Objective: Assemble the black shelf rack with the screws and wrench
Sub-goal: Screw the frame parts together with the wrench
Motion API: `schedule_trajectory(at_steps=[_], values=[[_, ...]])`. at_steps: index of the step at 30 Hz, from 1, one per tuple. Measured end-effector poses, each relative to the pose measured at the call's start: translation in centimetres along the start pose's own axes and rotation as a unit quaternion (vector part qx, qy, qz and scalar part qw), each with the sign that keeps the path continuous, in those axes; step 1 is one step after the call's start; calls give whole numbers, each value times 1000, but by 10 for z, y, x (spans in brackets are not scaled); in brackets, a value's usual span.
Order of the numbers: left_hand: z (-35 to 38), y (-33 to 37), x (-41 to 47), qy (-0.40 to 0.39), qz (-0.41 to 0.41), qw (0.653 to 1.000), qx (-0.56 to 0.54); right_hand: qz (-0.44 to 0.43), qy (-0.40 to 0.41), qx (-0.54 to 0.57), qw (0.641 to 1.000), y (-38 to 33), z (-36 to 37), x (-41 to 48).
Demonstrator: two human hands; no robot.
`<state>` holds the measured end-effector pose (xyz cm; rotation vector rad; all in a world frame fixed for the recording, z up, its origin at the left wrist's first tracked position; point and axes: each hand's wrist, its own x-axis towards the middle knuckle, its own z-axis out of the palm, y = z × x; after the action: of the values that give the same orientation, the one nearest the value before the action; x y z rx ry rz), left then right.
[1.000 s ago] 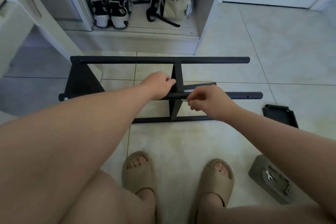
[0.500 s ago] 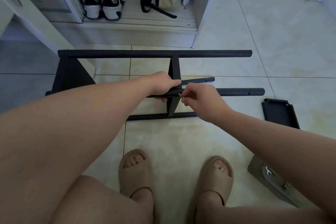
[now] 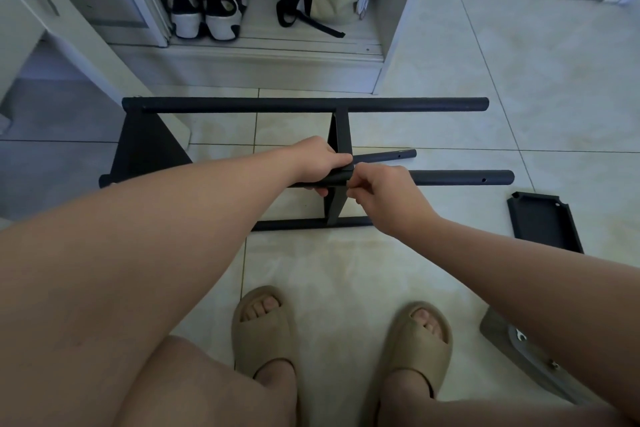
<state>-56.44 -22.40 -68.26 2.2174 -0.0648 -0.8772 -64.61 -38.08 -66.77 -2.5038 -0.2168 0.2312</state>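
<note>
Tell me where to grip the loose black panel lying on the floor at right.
Likely pinch one long raised rim of the black panel from above: it lies flat on the floor, seemingly hollow side up, so fingers cannot easily get under it.

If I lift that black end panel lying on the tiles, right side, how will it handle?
The end panel looks like rigid sheet metal, probably stiff. Lying flat on the tiles, it should slide, not roll. Its raised rim likely offers a grip edge.

On the tiled floor (image 3: 519, 62) lie the black rack frame (image 3: 304, 104), a black panel (image 3: 543, 222) and a grey tray (image 3: 498, 334).
</note>
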Motion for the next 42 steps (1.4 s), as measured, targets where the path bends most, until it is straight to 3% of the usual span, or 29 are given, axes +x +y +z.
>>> schedule_trajectory(at_steps=[6,12,22,26,31,42], values=[[1,0,2,11,0,1000,-4,53,9,49,997,-2,5,2],[1,1,1,13,-2,1000,-5,172,46,220,959,-5,13,0],[1,1,0,17,-2,1000,-7,178,21,266,947,-5,5,4],[0,2,-1,13,-6,1000,-6,162,-2,260,952,-2,2,4],[0,3,-3,15,-7,1000,-5,117,-25,137,983,0,-4,5],[0,2,-3,14,1,1000,-2,115,-8,29,993,-18,3,6]])
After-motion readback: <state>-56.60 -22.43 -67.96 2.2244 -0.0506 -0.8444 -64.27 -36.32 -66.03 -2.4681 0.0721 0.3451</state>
